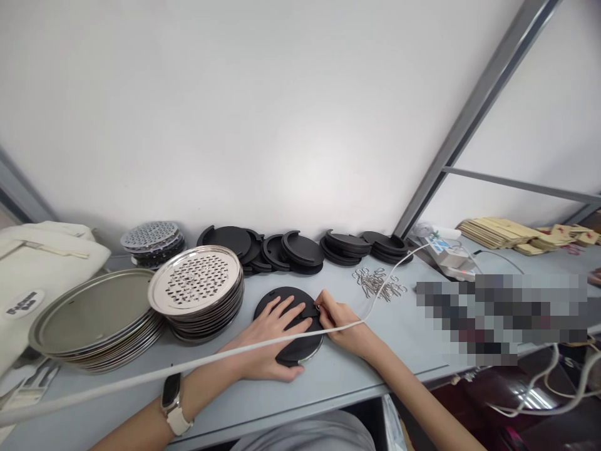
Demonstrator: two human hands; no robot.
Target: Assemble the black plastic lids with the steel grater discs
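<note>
A round black disc lies on the table in front of me. My left hand rests flat on it with the fingers spread, covering much of its left side. At the disc's upper right edge, my right hand pinches a small shiny metal hook, mostly hidden by the fingertips. Just beyond that hand lies a loose pile of metal hooks. Several black round holders with raised curved rims stand in stacks along the wall.
Left of the disc stand a stack of perforated metal plates, a stack of plain round trays and smaller perforated discs. A white cable crosses before my wrists. Wooden pieces and a small box are at right.
</note>
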